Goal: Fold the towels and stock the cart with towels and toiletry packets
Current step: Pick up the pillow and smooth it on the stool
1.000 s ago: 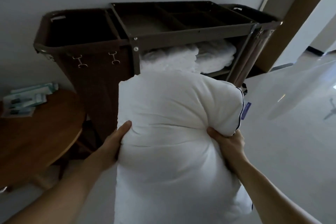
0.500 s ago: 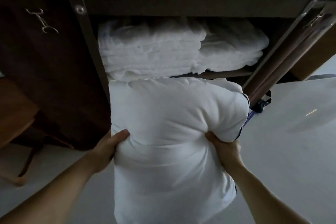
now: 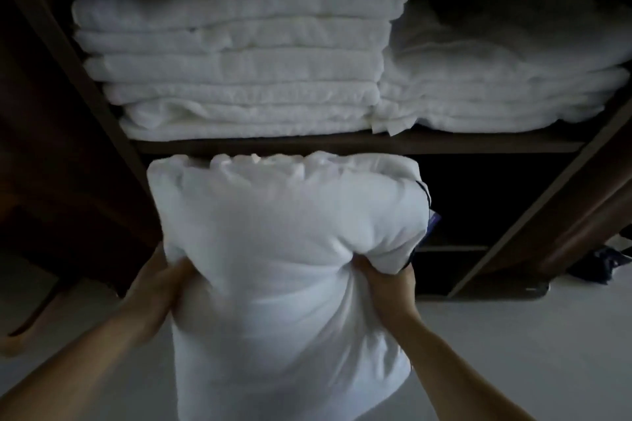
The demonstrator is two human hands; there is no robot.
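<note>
Hands, left (image 3: 161,285) and right (image 3: 388,278), round white pillow (image 3: 290,243)

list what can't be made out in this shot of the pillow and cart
Head view:
lower compartment: too dark, and the pillow covers part.
left hand and right hand: fingertips sunk in pillow folds.
right towel stack: blurred, count unclear.
blue tag: too small to read.

Cart shelf (image 3: 342,146); apparently two towel stacks (image 3: 236,72)
</note>
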